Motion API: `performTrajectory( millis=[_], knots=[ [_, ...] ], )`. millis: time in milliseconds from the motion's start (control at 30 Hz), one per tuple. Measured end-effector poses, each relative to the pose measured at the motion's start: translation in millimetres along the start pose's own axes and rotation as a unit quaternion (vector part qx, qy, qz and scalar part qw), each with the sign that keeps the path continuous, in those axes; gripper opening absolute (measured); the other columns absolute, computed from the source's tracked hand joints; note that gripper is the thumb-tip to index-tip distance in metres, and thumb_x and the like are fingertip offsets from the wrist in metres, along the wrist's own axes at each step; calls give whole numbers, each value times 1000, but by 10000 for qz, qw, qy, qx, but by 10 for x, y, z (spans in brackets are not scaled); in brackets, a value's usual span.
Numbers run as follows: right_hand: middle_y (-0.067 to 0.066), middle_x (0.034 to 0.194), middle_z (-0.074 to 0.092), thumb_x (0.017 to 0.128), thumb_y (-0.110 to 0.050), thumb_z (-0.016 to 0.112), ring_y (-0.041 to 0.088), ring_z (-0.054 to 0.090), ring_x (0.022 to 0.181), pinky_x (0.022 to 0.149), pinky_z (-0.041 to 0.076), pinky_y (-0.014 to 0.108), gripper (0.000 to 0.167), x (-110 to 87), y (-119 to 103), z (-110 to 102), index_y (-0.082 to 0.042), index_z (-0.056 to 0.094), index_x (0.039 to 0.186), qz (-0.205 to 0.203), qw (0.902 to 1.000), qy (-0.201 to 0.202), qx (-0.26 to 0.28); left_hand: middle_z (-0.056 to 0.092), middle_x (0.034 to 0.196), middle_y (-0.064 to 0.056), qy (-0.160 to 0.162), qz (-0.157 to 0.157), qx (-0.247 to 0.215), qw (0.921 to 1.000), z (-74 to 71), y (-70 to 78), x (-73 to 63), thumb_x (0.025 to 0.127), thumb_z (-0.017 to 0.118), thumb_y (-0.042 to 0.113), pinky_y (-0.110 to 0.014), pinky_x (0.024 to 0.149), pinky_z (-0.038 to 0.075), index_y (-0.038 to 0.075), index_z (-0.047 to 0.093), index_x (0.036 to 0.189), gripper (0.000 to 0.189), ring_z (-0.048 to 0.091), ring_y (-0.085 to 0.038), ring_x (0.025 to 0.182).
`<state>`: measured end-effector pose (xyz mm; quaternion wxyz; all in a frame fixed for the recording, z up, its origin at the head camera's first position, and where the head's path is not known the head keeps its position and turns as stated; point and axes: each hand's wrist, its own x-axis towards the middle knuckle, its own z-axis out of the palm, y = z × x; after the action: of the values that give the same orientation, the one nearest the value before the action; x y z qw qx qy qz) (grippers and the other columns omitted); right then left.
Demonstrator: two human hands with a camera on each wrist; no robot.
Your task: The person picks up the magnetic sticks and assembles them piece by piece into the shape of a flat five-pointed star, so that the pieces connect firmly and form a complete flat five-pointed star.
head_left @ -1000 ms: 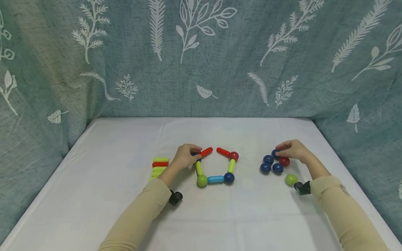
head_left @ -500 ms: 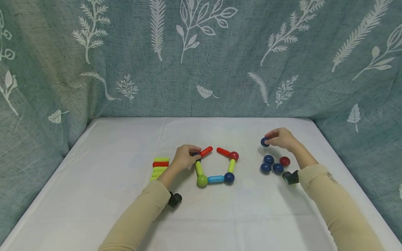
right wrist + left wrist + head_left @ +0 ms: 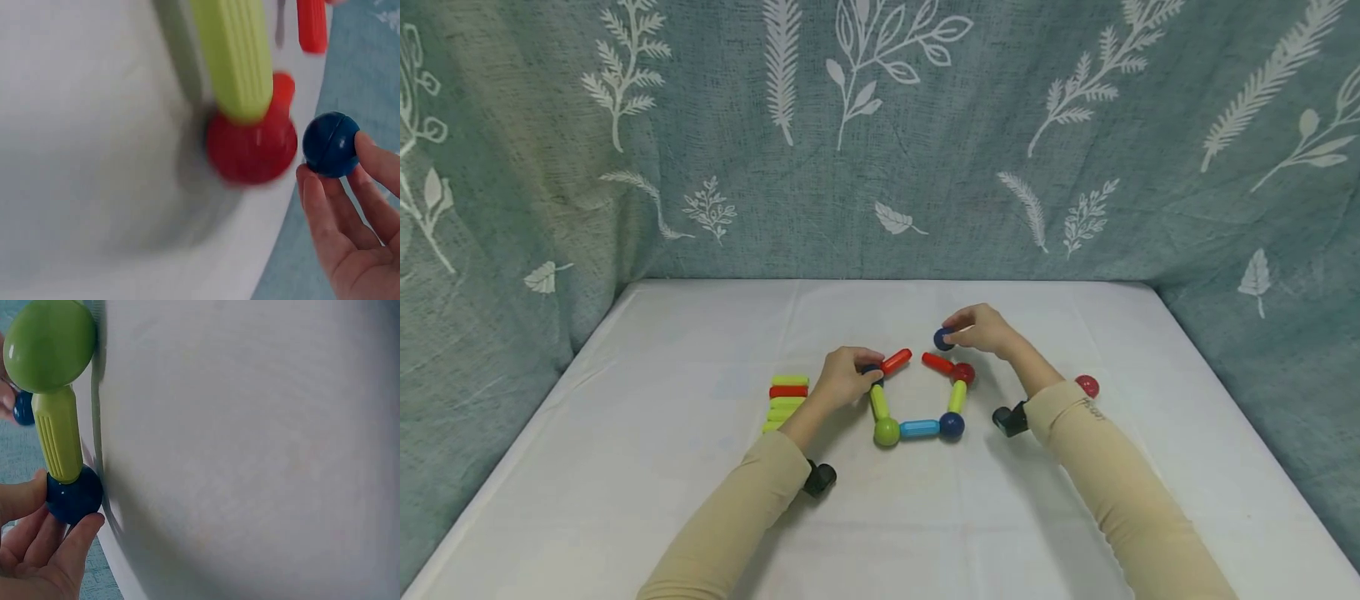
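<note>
My left hand (image 3: pixel 844 377) pinches a dark blue ball (image 3: pixel 75 499) at the upper left corner of a ring of balls and rods. From that ball run a red rod (image 3: pixel 896 362) and a yellow-green rod (image 3: pixel 57 434), the latter reaching a green ball (image 3: pixel 886 432). A light blue rod (image 3: pixel 920 429) links it to another blue ball (image 3: pixel 952 426). Up the right side come a yellow-green rod (image 3: pixel 957 397), a red ball (image 3: pixel 253 150) and a red rod (image 3: pixel 937 362). Behind the gap between the red rods, my right hand (image 3: pixel 988 331) holds a loose blue ball (image 3: pixel 330 145) by its fingertips.
Several yellow-green rods (image 3: pixel 786 403) and a red rod (image 3: pixel 788 392) lie in a row left of the ring. A loose red ball (image 3: pixel 1087 386) shows beyond the right forearm, which hides the other loose balls. A patterned curtain (image 3: pixel 880 167) hangs behind the white-covered table (image 3: pixel 625 467).
My right hand has lifted a blue ball from the loose group on the right and carried it left, behind the ring. My left hand has stayed on its ball.
</note>
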<state>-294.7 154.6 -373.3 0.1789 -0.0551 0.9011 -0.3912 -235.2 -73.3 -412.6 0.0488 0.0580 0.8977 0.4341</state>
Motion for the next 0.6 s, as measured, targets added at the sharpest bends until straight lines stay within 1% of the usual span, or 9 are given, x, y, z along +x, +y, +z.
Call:
performTrajectory(
  millis=[133, 233, 467, 600],
  knots=[
    [17, 117, 57, 86, -12, 63, 26, 57, 99, 84, 48, 32, 33, 58, -114, 155, 0, 59, 117, 68, 9998, -90, 170, 64, 108, -11, 0, -33, -13, 10000, 0, -6, 2, 85, 63, 4, -35, 89, 45, 2, 66, 109, 24, 58, -23, 101],
    [17, 115, 58, 86, -11, 63, 25, 58, 96, 82, 49, 31, 31, 83, -173, 231, 0, 59, 116, 89, 9998, -104, 168, 65, 108, -10, 9, -44, -14, 10000, 2, -7, 3, 84, 64, 4, -35, 88, 46, 3, 66, 109, 25, 58, -23, 100],
    [18, 115, 58, 88, -11, 61, 25, 59, 97, 79, 50, 30, 31, 117, -213, 311, 1, 59, 116, 14, 9998, -163, 131, 64, 108, -10, 0, -124, -120, 9999, 1, -10, -1, 85, 63, 4, -35, 89, 45, 3, 65, 110, 25, 58, -22, 101],
    [18, 118, 57, 88, -14, 61, 26, 57, 101, 81, 49, 31, 35, 88, -184, 282, 0, 57, 119, -127, 9989, -261, -365, 64, 108, -10, 20, -149, -120, 9998, 6, -16, -1, 85, 63, 4, -34, 89, 45, 3, 65, 110, 25, 58, -22, 101]
  ],
)
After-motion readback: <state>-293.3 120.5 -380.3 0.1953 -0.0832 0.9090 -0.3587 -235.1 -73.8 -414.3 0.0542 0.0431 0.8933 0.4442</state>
